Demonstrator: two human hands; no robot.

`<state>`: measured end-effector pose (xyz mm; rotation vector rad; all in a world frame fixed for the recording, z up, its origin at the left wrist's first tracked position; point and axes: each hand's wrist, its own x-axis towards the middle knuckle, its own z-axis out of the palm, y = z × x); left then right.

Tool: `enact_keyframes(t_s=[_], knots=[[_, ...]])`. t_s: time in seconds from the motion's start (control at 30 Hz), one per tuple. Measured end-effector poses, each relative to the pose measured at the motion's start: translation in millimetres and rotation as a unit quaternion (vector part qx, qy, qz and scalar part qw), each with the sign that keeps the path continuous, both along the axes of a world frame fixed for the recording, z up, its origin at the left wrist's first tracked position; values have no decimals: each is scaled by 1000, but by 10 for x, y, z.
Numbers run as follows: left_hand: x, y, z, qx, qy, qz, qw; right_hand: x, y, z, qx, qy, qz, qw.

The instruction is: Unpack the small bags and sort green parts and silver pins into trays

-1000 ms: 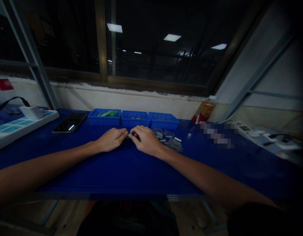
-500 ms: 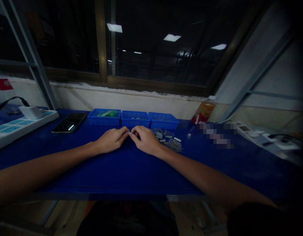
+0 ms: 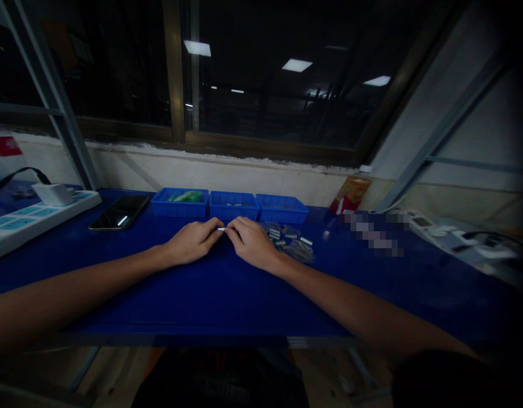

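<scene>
Between the fingertips of both hands sits a small silvery-white piece (image 3: 221, 229), too small for me to name its kind. My left hand (image 3: 195, 240) pinches its left end with thumb and forefinger. From the other side, my right hand (image 3: 250, 240) has its thumb and fingers closed at the right end. Just right of my right hand lie several small metal pieces (image 3: 306, 241) and clear plastic bags (image 3: 299, 250) on the blue tabletop (image 3: 219, 300).
Three blue bins stand along the back: a left one (image 3: 180, 211) with green material, a middle one (image 3: 234, 213) with small pieces, a right one (image 3: 283, 215). A phone (image 3: 120, 213) and power strip (image 3: 44, 214) lie left. A red-orange packet (image 3: 350, 195) leans at back right.
The fingers of my right hand have shifted slightly and drawn closer together, and more of the small piece shows between the hands. My left hand stays almost in place.
</scene>
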<state>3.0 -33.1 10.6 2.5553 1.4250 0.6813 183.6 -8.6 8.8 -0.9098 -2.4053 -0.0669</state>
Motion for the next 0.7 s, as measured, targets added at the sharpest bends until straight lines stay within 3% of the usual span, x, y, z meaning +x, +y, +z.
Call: enact_keyframes(t_s=[0.7], knots=[[4,7,-4,7,21,14,1000,17,5,-28,-15,48,28,998]])
